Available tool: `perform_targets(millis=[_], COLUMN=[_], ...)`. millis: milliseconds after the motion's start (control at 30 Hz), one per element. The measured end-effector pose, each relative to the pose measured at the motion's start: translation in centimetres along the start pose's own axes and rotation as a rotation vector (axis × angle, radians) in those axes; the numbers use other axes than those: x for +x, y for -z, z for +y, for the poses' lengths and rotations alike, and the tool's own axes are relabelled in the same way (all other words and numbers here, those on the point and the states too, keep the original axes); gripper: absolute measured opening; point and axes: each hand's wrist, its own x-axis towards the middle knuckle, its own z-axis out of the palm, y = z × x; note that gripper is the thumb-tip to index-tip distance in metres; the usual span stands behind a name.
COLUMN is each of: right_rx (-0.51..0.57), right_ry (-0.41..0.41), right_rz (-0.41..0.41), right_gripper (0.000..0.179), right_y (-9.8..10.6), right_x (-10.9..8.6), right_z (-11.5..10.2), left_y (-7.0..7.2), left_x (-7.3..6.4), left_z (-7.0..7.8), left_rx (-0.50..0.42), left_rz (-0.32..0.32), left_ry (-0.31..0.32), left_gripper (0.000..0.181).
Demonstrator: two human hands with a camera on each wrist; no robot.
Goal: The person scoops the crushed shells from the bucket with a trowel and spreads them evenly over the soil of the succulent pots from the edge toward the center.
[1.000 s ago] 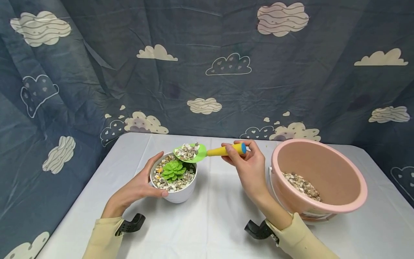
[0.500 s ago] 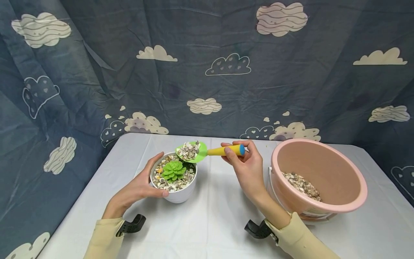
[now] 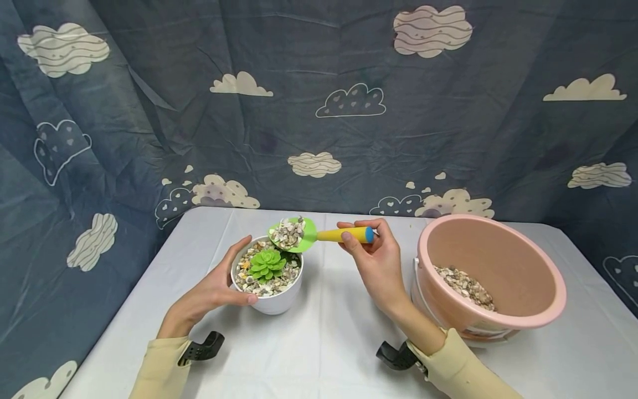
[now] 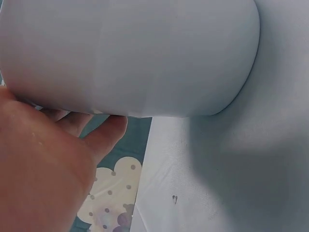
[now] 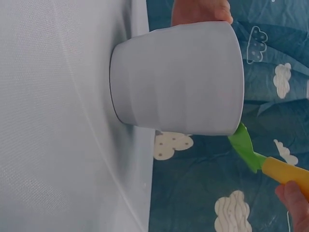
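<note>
A white flowerpot (image 3: 277, 303) stands on the table, filled with small stones around a green succulent (image 3: 267, 264). My left hand (image 3: 211, 289) grips its left side, thumb at the near rim and fingers round the far side. In the left wrist view the pot wall (image 4: 145, 58) fills the top. My right hand (image 3: 380, 260) holds a small trowel by its yellow, blue-tipped handle (image 3: 341, 235). The trowel's green blade (image 3: 310, 231) carries a heap of pebbles (image 3: 289, 233) over the pot's far right rim. In the right wrist view, the green blade (image 5: 245, 147) is right at the rim.
A pink bucket (image 3: 498, 224) with pebbles (image 3: 466, 287) inside stands on the right of the white-covered table (image 3: 329, 332), close to my right forearm. A dark blue cloth (image 3: 279, 133) with a cloud print hangs behind and at the left.
The right hand has shifted slightly left with the trowel, and the heap on the blade stays in place. The left hand and the pot hold still.
</note>
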Motion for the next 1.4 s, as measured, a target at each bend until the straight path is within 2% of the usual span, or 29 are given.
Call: perform_targets(millis=[467,767,1100,1400], right_rx=[-0.017,-0.018,-0.041,-0.049], right_ry=[0.054,0.061,0.057,0.072], right_rz=[-0.031,-0.026,-0.008,-0.036], right_gripper=[0.033,0.033,0.033,0.032], right_y=[-0.35,-0.43,-0.36,-0.44], right_x=[0.22,0.28,0.23,0.11], right_z=[0.38,0.57,0.25,0.06], left_y=[0.18,0.17,0.29,0.33], left_x=[0.06,0.07,0.08,-0.03], left_z=[-0.03,-0.05,-0.12,0.0], left_rx=[0.025,0.008,-0.035,-0.006], left_rz=[0.008,0.011,-0.021,0.007], left_ry=[0.007,0.012,-0.028,-0.003], left_gripper=[0.113,0.114,0.11,0.111])
